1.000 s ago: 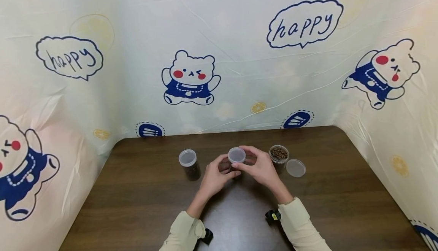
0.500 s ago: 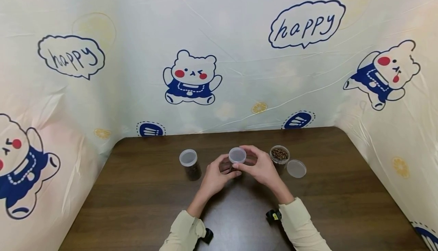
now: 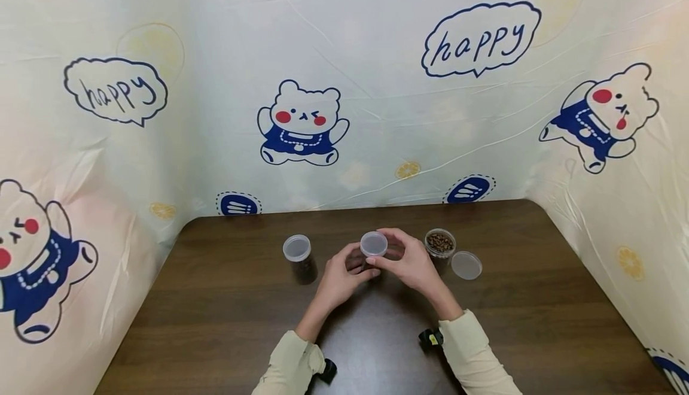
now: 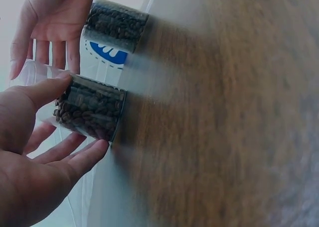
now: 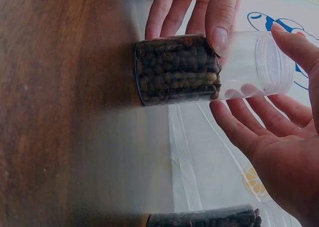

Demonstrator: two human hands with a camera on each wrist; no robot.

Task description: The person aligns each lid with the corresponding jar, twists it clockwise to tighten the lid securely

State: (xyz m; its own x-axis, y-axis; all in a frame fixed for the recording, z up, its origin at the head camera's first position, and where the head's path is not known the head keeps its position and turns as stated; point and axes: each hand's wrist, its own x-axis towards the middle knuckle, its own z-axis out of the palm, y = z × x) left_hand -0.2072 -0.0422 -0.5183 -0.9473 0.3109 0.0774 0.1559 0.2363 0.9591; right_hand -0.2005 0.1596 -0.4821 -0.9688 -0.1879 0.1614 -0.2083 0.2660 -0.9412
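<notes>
Both hands [image 3: 377,269] cup clear round jar [image 3: 371,254] — glossy beans.

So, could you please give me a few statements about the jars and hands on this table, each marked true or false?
1. Both the left hand and the right hand are on the clear plastic middle jar of coffee beans. True.
2. The middle jar has no lid. False: a translucent lid sits on it.
3. The clear jar on the right is open, its round lid lying on the dark wooden table. True.
4. The lidded jar on the left lies on its side. False: it is upright.
</notes>
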